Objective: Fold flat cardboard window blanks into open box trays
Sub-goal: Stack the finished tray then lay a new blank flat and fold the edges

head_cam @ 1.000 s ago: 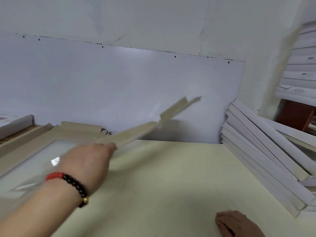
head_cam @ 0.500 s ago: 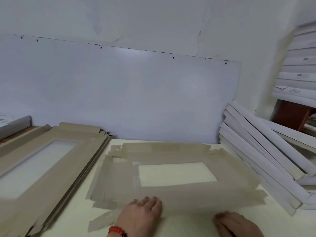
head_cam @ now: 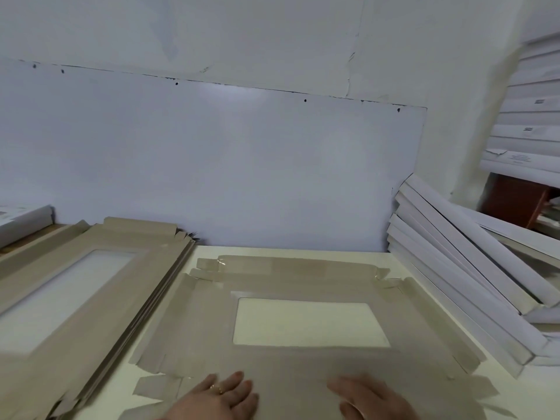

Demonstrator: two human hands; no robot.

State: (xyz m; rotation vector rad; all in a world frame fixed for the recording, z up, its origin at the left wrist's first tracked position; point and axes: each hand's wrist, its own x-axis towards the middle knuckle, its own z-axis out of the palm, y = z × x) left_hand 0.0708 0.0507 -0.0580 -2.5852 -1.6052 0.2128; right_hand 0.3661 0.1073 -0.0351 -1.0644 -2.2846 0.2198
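Note:
A flat grey-brown cardboard window blank [head_cam: 200, 325] lies on the pale table [head_cam: 121, 380] in front of me, its rectangular cut-out in the middle and its flaps spread out flat. My left hand [head_cam: 221, 398] rests flat on the blank's near strip, fingers straight, a ring on one finger. My right hand [head_cam: 369, 398] lies on the same strip further right, fingers extended, partly blurred. Both hands are cut off by the bottom edge.
A stack of the same window blanks [head_cam: 60, 298] lies at the left. Folded white trays [head_cam: 460, 283] lean in a pile at the right, with more white trays [head_cam: 533, 122] stacked higher up. A white wall board [head_cam: 212, 162] stands right behind the table.
One second ago my left hand swung a blank through the air from the left stack. The blank now lies flat, and my right hand has moved onto its near strip.

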